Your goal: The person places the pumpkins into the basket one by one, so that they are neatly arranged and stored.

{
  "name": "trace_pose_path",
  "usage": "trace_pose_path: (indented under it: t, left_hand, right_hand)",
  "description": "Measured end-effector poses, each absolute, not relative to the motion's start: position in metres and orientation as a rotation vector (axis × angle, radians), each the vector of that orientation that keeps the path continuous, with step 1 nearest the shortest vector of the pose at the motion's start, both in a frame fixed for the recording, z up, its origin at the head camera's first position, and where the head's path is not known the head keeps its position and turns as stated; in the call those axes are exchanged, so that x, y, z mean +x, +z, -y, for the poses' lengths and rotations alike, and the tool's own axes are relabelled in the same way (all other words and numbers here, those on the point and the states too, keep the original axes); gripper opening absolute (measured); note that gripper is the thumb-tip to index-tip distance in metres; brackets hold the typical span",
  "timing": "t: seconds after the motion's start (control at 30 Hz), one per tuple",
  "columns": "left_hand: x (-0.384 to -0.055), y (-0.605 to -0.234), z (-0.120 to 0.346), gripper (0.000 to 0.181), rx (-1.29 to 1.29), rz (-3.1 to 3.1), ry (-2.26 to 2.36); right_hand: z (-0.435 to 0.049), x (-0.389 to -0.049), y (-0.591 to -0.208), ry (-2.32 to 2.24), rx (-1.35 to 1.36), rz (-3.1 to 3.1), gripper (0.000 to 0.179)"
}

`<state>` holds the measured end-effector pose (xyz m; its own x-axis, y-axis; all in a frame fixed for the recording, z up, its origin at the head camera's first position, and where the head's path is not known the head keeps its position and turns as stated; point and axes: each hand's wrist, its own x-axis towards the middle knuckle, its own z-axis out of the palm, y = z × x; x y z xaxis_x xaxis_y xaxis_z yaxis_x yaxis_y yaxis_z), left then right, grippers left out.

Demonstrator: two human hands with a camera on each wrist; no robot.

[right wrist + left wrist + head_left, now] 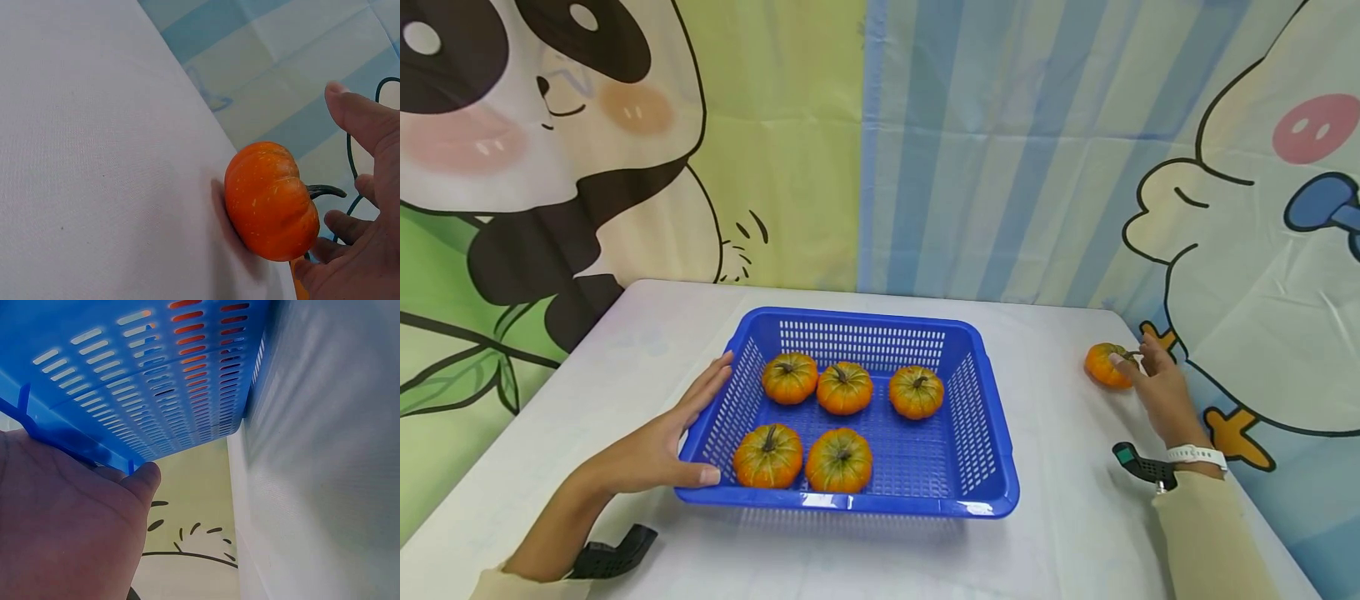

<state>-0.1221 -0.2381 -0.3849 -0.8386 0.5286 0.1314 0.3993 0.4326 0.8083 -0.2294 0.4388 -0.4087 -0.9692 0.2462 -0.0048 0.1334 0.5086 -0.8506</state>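
A blue plastic basket with slotted walls stands on the white-covered table. Inside are several small orange pumpkins, among them one pumpkin at the back right and another pumpkin near the front. My left hand rests on the basket's left rim, fingers spread along it and thumb by the front corner; the left wrist view has the palm against the rim. At the table's right, a single pumpkin lies with its stem towards my right hand. That hand's thumb and fingers are spread around the stem side, without a grip on it.
The white table stretches between the basket and the lone pumpkin, whose place is close to the table's right edge. A printed curtain with cartoon animals hangs behind. Each wrist wears a black strap-like device.
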Motion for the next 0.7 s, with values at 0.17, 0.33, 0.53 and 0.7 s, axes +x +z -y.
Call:
trace_pose_path:
  t: [0.17,0.33,0.53,0.7]
  left_hand:
    - [-0.122,-0.385,0.238,0.112,0.831,-2.536,1.375]
    - [-0.122,-0.385,0.238,0.112,0.826,-2.53,1.382]
    - [-0.122,-0.385,0.238,0.112,0.82,-2.534,1.378]
    - [-0.122,-0.385,0.238,0.112,0.821,-2.536,1.376]
  right_hand:
    - [-0.441,-0.232,-0.417,1.46,-0.326,2.656,0.102]
    - [-0.442,-0.234,-0.425,1.457,-0.367,2.661,0.091]
    - [-0.442,-0.237,-0.433,1.426,-0.469,2.697,0.077]
    - [-0.441,-0.238,-0.435,1.403,-0.485,2.695,0.077]
